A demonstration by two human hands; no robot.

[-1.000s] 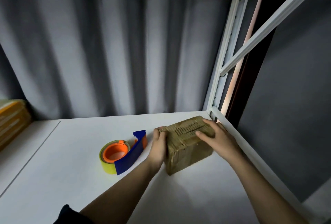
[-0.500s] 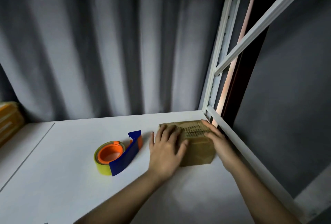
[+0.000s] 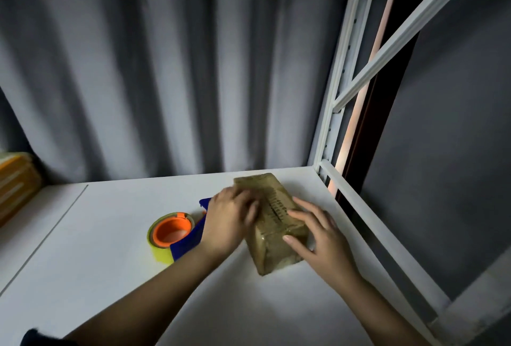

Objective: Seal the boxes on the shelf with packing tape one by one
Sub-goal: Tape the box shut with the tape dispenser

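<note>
A small brown cardboard box wrapped in glossy clear tape [image 3: 272, 218] lies on the white shelf [image 3: 110, 262], toward its right edge and near the back right corner. Its long axis runs from the back of the shelf toward the front, slanted a little so the near end points to the front right; the near end face is turned toward the camera, and rows of dark print run across the top.

The left hand [image 3: 229, 221] lies on the box's top and left side with fingers laid flat, blurred at the tips, pressing rather than gripping. The right hand [image 3: 318, 235] rests against the box's right side and near top edge, fingers straight and spread, thumb on the near end.

Just left of the left hand sits a tape dispenser with a yellow roll, orange hub and blue handle [image 3: 172, 235], partly hidden behind that hand. A grey curtain [image 3: 166, 69] hangs behind the shelf, a white metal upright [image 3: 336, 83] stands at the back right corner, and yellow-brown stacked boxes [image 3: 13, 182] sit at the far left edge.
</note>
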